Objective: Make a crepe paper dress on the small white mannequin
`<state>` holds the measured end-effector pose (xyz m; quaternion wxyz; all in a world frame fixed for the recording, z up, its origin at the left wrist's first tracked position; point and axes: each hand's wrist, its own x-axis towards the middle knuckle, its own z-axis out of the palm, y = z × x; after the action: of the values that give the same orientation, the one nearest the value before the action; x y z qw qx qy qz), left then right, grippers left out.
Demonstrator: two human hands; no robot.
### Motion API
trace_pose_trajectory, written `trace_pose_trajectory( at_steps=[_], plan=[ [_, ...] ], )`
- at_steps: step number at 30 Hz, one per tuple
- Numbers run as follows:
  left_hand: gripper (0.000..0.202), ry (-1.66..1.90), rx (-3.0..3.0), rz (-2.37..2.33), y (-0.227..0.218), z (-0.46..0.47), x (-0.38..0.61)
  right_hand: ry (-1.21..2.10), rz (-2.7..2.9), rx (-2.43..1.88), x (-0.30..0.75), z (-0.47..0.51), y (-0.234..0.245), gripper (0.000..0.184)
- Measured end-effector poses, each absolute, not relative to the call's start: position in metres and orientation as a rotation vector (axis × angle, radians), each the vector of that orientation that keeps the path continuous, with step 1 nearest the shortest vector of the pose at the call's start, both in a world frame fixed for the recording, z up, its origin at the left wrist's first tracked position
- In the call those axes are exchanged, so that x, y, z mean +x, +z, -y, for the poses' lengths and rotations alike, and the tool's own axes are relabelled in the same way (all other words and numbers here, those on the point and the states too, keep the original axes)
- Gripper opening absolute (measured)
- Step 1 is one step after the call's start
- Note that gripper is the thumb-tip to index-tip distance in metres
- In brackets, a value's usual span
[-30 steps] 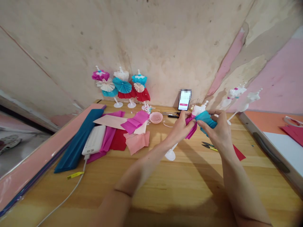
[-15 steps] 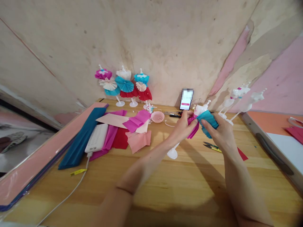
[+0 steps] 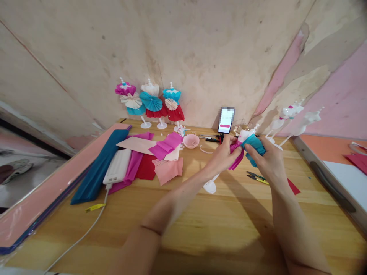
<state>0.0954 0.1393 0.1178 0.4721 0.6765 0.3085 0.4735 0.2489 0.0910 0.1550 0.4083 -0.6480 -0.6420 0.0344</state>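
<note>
Left hand (image 3: 224, 154) pinches magenta paper (image 3: 236, 161) against white mannequin (image 3: 246, 134); right hand (image 3: 271, 154) grasps pleated blue paper (image 3: 257, 143), thumb in front. Mannequin tilted between hands, above worktop (image 3: 186, 236); whether base (image 3: 210, 186) touches, cannot tell. Good practice, my judgement: thumbs near join, light even pressure, folds aligned; hard pull may tear paper. Snips (image 3: 257, 178) near right wrist.

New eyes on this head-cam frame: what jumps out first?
Likely the small glossy white mannequin right of centre, tilted, with the left hand on its magenta crepe-like paper and the right hand on its pleated turquoise paper. Then three mannequins in colourful ruffled dresses, back left by the wall. Then the bright-screened rectangular phone, back centre-right.
</note>
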Motion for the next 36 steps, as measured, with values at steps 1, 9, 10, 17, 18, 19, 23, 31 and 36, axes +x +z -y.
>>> trace_pose_trajectory(
  at_steps=[1,9,10,17,18,19,23,31,36],
  plan=[
    [0.022,1.16,1.66,-0.759,0.118,-0.139,0.095,0.08,1.616,-1.639,0.249,-0.091,0.155,0.036],
    [0.024,1.17,1.681,-0.743,0.117,-0.137,0.099,-0.005,1.654,-1.633,0.244,-0.089,0.157,0.028],
    [0.025,1.167,1.679,-0.74,0.118,-0.137,0.099,-0.021,1.67,-1.626,0.244,-0.089,0.157,0.027],
    [0.027,1.148,1.666,-0.725,0.121,-0.136,0.095,-0.024,1.689,-1.636,0.246,-0.089,0.158,0.026],
    [0.026,1.15,1.669,-0.723,0.121,-0.136,0.095,-0.035,1.684,-1.641,0.246,-0.089,0.158,0.027],
    [0.024,1.151,1.673,-0.723,0.121,-0.136,0.095,-0.039,1.679,-1.647,0.247,-0.089,0.158,0.028],
    [0.022,1.171,1.677,-0.745,0.119,-0.137,0.096,0.053,1.665,-1.639,0.25,-0.089,0.157,0.033],
    [0.023,1.211,1.631,-0.775,0.117,-0.142,0.096,0.079,1.665,-1.624,0.254,-0.085,0.165,0.042],
    [0.023,1.23,1.623,-0.785,0.118,-0.143,0.095,0.03,1.752,-1.683,0.258,-0.087,0.167,0.037]
  ],
)
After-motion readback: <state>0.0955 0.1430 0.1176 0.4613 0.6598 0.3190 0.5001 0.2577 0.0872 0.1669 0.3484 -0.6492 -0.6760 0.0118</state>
